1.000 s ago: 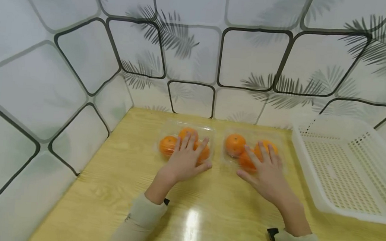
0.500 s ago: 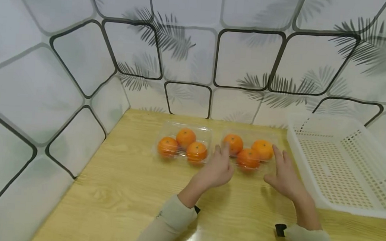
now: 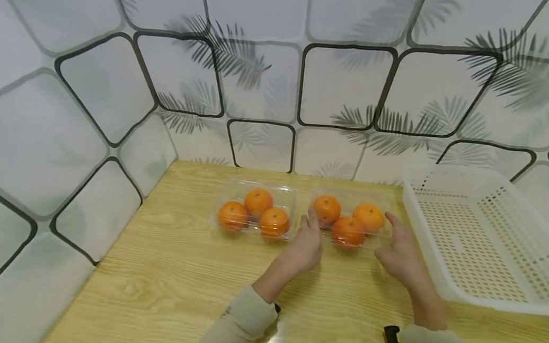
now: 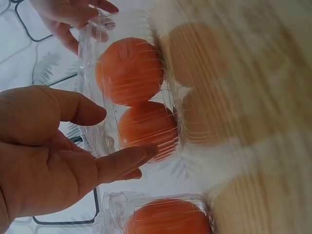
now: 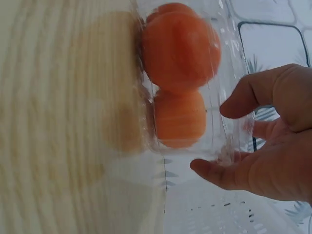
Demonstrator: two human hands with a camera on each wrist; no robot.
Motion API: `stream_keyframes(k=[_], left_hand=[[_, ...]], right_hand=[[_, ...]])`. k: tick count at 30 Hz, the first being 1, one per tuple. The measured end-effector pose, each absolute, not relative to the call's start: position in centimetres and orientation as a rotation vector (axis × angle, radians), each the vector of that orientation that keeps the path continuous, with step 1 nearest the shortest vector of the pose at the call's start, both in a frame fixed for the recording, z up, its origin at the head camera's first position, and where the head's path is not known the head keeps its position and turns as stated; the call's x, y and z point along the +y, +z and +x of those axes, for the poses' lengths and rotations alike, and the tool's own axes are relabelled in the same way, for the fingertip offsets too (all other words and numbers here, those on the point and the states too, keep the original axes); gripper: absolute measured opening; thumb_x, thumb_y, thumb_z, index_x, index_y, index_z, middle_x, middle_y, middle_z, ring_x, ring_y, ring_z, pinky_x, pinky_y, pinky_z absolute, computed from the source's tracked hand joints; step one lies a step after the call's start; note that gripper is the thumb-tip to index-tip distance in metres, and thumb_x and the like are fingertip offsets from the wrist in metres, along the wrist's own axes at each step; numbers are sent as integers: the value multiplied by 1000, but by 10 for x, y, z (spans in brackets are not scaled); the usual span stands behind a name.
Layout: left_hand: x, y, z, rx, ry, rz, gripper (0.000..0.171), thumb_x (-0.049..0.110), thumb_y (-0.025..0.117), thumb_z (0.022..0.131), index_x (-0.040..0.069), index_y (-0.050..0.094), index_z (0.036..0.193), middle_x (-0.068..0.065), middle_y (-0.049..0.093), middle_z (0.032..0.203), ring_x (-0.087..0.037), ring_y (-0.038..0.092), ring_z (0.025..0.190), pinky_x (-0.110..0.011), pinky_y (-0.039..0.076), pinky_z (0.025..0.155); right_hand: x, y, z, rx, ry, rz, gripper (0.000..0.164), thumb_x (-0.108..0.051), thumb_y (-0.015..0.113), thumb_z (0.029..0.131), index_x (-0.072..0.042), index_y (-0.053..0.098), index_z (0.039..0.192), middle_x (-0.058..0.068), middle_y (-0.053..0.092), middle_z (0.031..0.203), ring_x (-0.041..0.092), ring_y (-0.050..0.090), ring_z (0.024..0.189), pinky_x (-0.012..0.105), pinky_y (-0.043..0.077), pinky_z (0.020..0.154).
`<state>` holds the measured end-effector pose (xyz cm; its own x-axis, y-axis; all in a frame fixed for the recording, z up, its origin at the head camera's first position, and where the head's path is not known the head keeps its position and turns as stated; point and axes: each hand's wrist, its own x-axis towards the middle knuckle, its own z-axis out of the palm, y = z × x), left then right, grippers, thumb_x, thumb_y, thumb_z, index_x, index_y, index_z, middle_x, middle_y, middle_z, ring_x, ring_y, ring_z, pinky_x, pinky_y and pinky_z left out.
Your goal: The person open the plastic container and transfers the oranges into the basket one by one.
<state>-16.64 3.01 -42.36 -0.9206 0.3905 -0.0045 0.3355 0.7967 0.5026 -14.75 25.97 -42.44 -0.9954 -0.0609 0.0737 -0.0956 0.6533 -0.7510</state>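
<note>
Two clear plastic clamshell boxes stand side by side on the table, each with three oranges inside. My left hand [image 3: 303,250] is at the left side of the right-hand box [image 3: 346,196], its fingers stretched along the end wall in the left wrist view. At the opposite end is my right hand [image 3: 402,257], fingers around the corner and thumb apart from them. In the right wrist view, an orange [image 5: 180,51] shows through the clear wall beside the right thumb [image 5: 239,100]. The left-hand box [image 3: 284,193] sits untouched just left of my left hand.
A white perforated plastic basket [image 3: 426,256] stands to the right, close beside my right hand. Behind the wooden table [image 3: 161,286] rises a patterned wall [image 3: 347,86], which also bounds the left side.
Both hands came off the tops of the two boxes. The left hand moved right to the right-hand box's left end, and the right hand moved to its right end. The boxes stayed about in place.
</note>
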Motion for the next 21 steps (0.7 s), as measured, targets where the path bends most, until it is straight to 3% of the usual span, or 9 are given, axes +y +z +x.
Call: stream_keyframes(k=[3,12,18,21], left_hand=[[28,-425,-165,2947,751,618,70,-1,54,94,-21,13,147,-42,39,137,-44,64,101,-41,58,76],[27,-429,-161,3119,631,669,68,4,59,93,-24,23,143,-34,54,116,-32,66,77,-29,54,54],[35,-430,-160,3182,557,601,66,4,59,93,-24,25,142,-29,57,105,-30,64,74,-29,53,52],[39,-430,-158,3185,538,559,66,1,60,92,-23,27,143,-27,57,104,-30,64,75,-31,54,53]], right_hand=[[250,-427,-147,-2812,1217,74,86,14,49,73,12,16,152,43,18,149,56,16,138,69,24,106],[234,-429,-144,-2818,1156,7,75,14,39,77,10,21,150,47,15,144,62,16,134,72,24,106],[224,-430,-140,-2866,1016,-90,67,9,34,86,4,21,151,51,12,142,68,16,130,75,28,101],[222,-432,-138,-2861,995,-116,69,11,35,84,3,23,151,51,13,141,67,18,130,74,30,98]])
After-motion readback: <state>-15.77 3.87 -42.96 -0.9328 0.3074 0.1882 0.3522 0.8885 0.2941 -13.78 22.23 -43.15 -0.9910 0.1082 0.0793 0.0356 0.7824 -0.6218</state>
